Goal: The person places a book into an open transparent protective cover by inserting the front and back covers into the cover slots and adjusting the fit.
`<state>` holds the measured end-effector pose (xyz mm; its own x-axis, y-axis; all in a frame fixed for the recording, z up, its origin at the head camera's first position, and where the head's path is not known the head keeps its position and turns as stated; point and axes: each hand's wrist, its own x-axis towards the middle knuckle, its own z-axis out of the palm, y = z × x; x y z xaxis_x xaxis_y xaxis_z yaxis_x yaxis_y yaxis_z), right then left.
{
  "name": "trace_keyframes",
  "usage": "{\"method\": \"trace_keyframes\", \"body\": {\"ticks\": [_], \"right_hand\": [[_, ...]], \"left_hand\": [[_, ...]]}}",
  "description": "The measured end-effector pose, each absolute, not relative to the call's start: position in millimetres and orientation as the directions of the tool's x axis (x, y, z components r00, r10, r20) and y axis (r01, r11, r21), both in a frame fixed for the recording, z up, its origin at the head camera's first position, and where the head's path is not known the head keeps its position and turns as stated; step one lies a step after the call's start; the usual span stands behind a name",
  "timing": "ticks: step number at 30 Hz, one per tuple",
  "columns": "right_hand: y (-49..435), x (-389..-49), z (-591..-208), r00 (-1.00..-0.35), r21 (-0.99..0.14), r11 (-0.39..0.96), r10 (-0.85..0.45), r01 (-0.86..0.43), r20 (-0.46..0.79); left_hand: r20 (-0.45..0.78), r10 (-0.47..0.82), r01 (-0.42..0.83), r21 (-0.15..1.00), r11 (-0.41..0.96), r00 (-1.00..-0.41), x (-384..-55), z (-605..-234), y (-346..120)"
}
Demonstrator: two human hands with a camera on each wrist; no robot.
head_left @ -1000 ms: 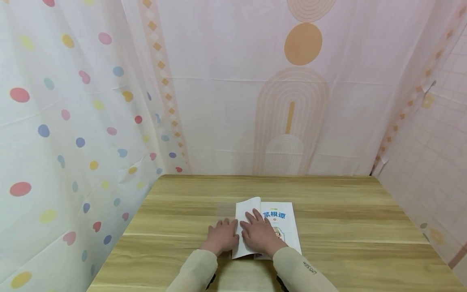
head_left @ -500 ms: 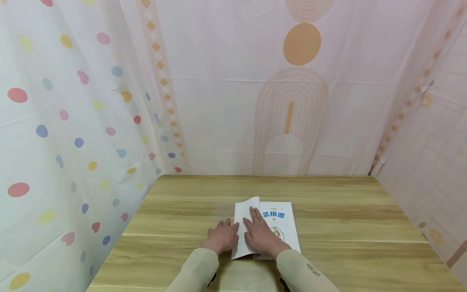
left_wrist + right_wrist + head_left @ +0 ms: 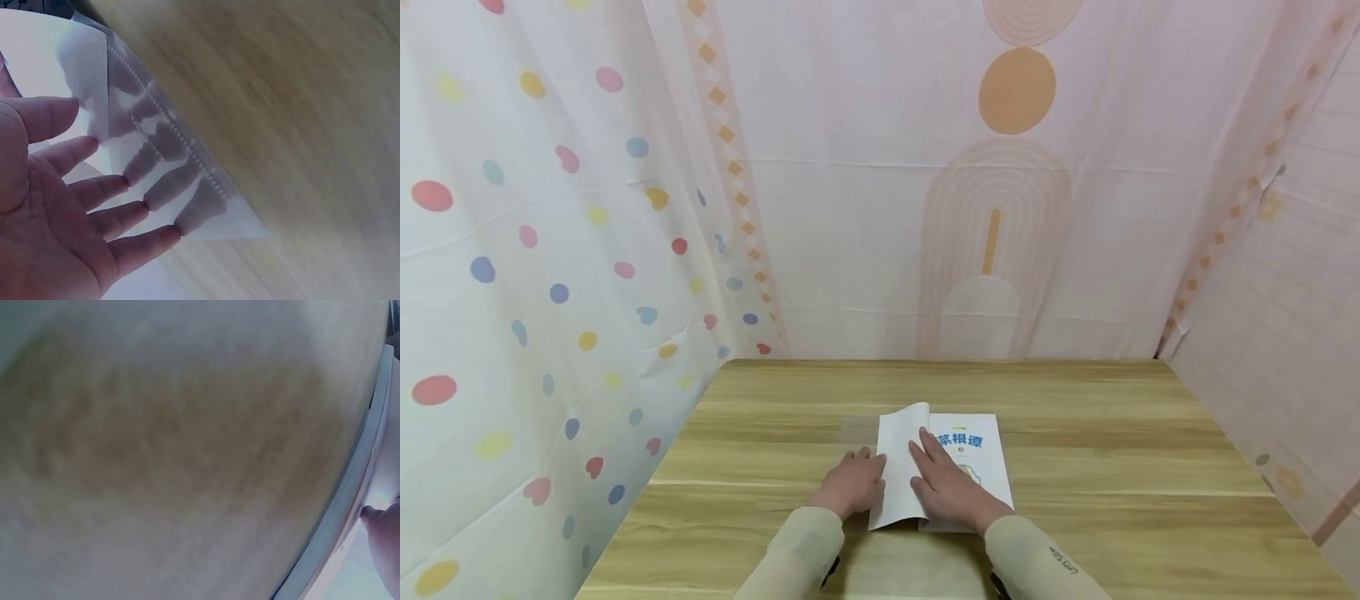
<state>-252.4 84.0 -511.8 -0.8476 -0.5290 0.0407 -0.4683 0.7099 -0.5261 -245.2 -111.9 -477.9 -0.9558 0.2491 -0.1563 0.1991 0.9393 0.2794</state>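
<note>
A thin white book (image 3: 992, 467) with blue Chinese lettering lies on the wooden table, seen in the head view. Its white cover (image 3: 898, 467) is folded out to the left and curves up slightly. A clear plastic sleeve (image 3: 164, 147) with a dotted seam reaches past the cover's outer edge. My left hand (image 3: 853, 483) rests at that edge, its fingertips touching the plastic. My right hand (image 3: 953, 487) lies over the fold and the lettered page with its fingers spread. In the right wrist view, the book's edge (image 3: 350, 506) shows beside a fingertip.
The wooden table (image 3: 1097, 467) extends around the book on all sides. A dotted curtain (image 3: 550, 250) hangs along the left, and a patterned curtain (image 3: 850, 233) hangs behind the table's far edge.
My right hand has slid to the right, off the folded-out cover and further onto the lettered page. My left hand stays at the cover's outer edge.
</note>
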Motion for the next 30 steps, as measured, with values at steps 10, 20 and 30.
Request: {"method": "trace_keyframes", "body": {"ticks": [10,20,30], "right_hand": [[83.5,-255.4,-510.2,-0.84,-0.525,0.703,-0.541,-0.48,0.043],[81.1,-255.2,-508.6,-0.83,-0.513,0.697,-0.554,-0.501,0.057],[75.3,-255.7,-508.4,-0.812,-0.47,0.702,-0.582,-0.535,0.056]], "left_hand": [[-0.088,0.191,0.151,0.343,0.927,-0.978,-247.8,-484.9,-114.2],[-0.082,0.182,0.145,0.334,0.931,-0.98,-245.1,-483.9,-115.5],[-0.089,0.165,0.128,0.325,0.937,-0.982,-247.2,-485.9,-116.3]]}}
